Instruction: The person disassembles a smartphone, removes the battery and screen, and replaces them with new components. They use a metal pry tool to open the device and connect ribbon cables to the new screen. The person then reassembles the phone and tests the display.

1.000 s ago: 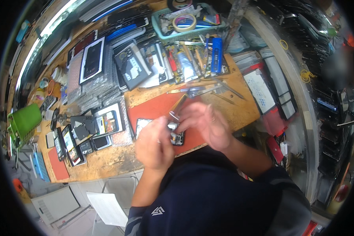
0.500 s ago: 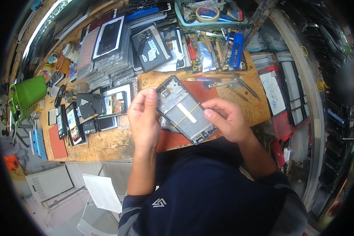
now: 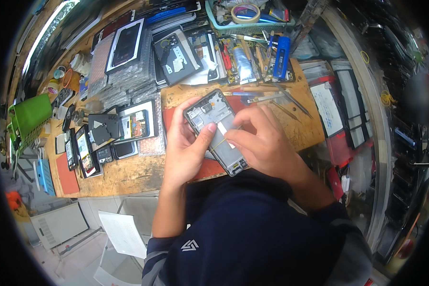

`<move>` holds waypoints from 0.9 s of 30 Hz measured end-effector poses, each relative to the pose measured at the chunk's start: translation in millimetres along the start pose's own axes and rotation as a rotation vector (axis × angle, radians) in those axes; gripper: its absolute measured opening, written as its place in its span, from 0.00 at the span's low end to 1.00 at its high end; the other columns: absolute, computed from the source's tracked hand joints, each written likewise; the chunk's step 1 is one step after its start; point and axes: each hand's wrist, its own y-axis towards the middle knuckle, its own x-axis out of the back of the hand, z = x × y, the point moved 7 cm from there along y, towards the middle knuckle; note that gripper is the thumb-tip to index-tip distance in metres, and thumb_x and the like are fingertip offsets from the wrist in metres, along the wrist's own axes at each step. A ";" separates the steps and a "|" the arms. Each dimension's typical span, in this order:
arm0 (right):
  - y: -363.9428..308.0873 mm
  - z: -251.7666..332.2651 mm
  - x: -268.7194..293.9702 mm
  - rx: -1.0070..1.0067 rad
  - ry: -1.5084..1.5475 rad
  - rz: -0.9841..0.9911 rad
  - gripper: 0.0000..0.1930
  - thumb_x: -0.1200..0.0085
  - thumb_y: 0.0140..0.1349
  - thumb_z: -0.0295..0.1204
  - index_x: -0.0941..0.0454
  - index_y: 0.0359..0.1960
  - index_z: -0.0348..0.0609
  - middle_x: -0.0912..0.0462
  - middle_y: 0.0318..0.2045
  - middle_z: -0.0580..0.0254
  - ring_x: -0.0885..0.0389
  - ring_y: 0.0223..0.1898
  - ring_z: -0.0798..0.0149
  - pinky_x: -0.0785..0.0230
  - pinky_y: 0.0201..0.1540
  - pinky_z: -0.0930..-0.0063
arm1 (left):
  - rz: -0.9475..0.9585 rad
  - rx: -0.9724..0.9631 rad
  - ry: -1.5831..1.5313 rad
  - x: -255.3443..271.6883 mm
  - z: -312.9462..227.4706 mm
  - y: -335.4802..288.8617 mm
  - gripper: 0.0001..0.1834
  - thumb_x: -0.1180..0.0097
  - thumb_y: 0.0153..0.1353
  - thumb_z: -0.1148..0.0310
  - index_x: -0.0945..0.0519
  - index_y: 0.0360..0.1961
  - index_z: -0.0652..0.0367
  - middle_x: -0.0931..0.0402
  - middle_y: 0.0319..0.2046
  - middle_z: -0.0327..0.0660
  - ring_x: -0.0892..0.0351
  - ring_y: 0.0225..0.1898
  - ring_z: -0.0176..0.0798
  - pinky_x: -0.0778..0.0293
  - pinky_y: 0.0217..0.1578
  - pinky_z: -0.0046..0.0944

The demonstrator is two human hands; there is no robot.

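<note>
My left hand [image 3: 183,155] grips a phone mid-frame [image 3: 217,116] by its left edge, thumb lying across the grey inner face. The frame is tilted, its top end pointing away and to the left. A pale strip [image 3: 221,128] lies along its middle, and a thin yellow rubber band [image 3: 218,144] crosses it. Over the right side of the frame, my right hand [image 3: 267,140] has thumb and forefinger drawn together at the strip and band. Its fingers hide what is between their tips. Beneath the frame is a red mat [image 3: 209,169], partly covered.
Opened phones [image 3: 134,125] and a dark back panel [image 3: 103,127] lie on the wooden bench [image 3: 128,178] at left. Bubble-wrapped stacks [image 3: 97,66] stand behind. Tweezers and brushes [image 3: 286,110] lie at far right, below a blue-handled tool [image 3: 281,58] and a teal basket [image 3: 252,29].
My right hand has moved left from the frame's right edge onto its middle, fingers pinched. My left thumb has come down onto the inner face. The frame has shifted slightly left.
</note>
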 end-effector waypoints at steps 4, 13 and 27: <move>-2.4 -2.0 -4.0 0.042 0.076 0.162 0.05 0.38 0.65 0.24 0.21 0.40 0.43 0.24 0.41 0.58 0.23 0.43 0.52 0.32 0.48 0.59 | -0.103 -0.098 0.110 13.5 -7.7 6.5 0.30 0.40 0.72 0.82 0.34 0.73 0.65 0.22 0.61 0.48 0.22 0.62 0.38 0.26 0.66 0.41; -49.4 -41.0 47.8 -0.318 0.357 0.542 0.05 0.39 0.66 0.24 0.21 0.41 0.39 0.19 0.38 0.54 0.19 0.42 0.47 0.29 0.47 0.57 | -0.322 -0.086 -0.139 71.9 -9.6 15.6 0.30 0.41 0.75 0.80 0.37 0.74 0.65 0.17 0.58 0.49 0.14 0.54 0.39 0.14 0.53 0.40; -17.0 14.4 9.2 -0.099 -0.023 0.020 0.23 0.21 0.52 0.33 0.17 0.48 0.40 0.25 0.63 0.38 0.18 0.57 0.39 0.22 0.58 0.51 | -0.259 -0.110 -0.013 15.9 -11.1 20.7 0.32 0.41 0.75 0.74 0.37 0.76 0.62 0.20 0.59 0.46 0.15 0.55 0.36 0.16 0.46 0.32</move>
